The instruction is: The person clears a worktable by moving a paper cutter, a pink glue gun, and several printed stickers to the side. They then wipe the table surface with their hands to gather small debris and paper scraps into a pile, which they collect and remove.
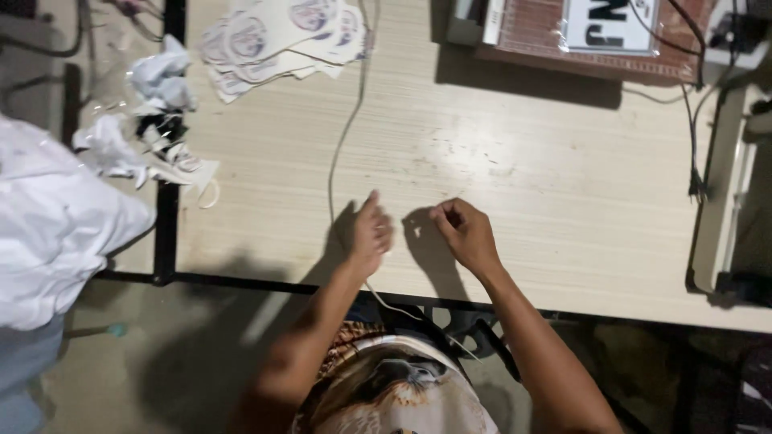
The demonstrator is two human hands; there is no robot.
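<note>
My left hand rests near the front edge of a pale wooden table, fingers curled loosely, close to a thin white cord that runs from the table's far side down past the hand and over the edge. My right hand is a little to the right, fingertips pinched together just above the tabletop; whether something tiny sits between them I cannot tell. The two hands are a short gap apart.
A fan of round printed paper pieces lies at the far left of the table. Crumpled white scraps sit at the left edge, and white fabric is piled beside the table. A brown box and black cables occupy the far right.
</note>
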